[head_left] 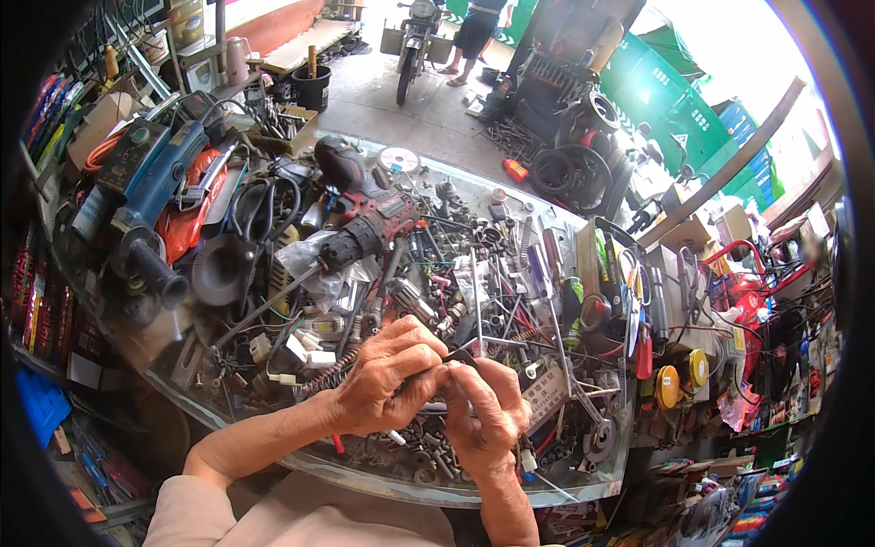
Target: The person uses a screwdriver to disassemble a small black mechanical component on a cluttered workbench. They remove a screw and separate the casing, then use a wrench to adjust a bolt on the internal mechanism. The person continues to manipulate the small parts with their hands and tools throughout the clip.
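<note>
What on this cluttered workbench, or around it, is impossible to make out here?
Head view:
- Thin dark piece at the fingertips: its full shape and ends, hidden by the bare left hand and bare right hand.
- Small grey metal parts heaped below the hands: many too small to identify.
- Standing person in dark shorts: upper body cut off by the top edge.

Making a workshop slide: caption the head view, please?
Left hand and right hand pinch a small dark piece over a cluttered bench.
</note>
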Available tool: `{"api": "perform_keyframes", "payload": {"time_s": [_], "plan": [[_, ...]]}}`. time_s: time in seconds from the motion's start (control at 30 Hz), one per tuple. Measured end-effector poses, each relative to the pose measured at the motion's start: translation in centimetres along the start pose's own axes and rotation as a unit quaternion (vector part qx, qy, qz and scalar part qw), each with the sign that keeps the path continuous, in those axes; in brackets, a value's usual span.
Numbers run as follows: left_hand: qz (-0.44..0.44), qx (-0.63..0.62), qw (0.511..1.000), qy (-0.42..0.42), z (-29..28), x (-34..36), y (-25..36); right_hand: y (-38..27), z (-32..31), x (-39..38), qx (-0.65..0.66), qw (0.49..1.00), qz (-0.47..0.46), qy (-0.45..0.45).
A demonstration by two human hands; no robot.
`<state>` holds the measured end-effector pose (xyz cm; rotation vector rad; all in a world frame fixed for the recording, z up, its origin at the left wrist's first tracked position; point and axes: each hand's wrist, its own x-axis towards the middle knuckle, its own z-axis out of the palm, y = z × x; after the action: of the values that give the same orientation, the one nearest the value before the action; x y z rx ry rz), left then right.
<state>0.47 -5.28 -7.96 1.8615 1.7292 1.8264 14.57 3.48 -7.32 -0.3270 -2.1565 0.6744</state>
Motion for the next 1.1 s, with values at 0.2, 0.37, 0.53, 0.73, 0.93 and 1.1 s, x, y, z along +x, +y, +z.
{"api": "perform_keyframes", "payload": {"time_s": [0.2, 0.37, 0.53, 0.73, 0.93, 1.1], "plan": [[-0.010, -0.040, 0.999, -0.005, 0.1, -0.2, 0.1, -0.2, 0.3, -0.1, -0.009, 1.000, -0.001, 0.023], [-0.118, -0.091, 0.988, 0.035, 0.6, -0.3, 1.2, 0.5, 1.1, -0.5, 0.052, 0.995, 0.040, 0.070], [-0.152, -0.071, 0.986, 0.016, 0.2, -0.3, 0.4, 0.7, 1.0, -0.5, 0.070, 0.997, 0.011, 0.043], [-0.344, -0.242, 0.907, 0.024, -0.2, -0.3, 0.2, -0.9, 0.5, 0.0, 0.278, 0.929, 0.235, 0.071], [-0.406, -0.456, 0.791, 0.033, -0.3, -1.2, -1.3, -1.0, 0.0, 0.6, 0.301, 0.892, 0.327, 0.084], [-0.422, -0.514, 0.746, 0.032, -0.2, -1.1, -1.6, -0.2, 0.9, -0.6, 0.258, 0.932, 0.254, 0.034]]}}
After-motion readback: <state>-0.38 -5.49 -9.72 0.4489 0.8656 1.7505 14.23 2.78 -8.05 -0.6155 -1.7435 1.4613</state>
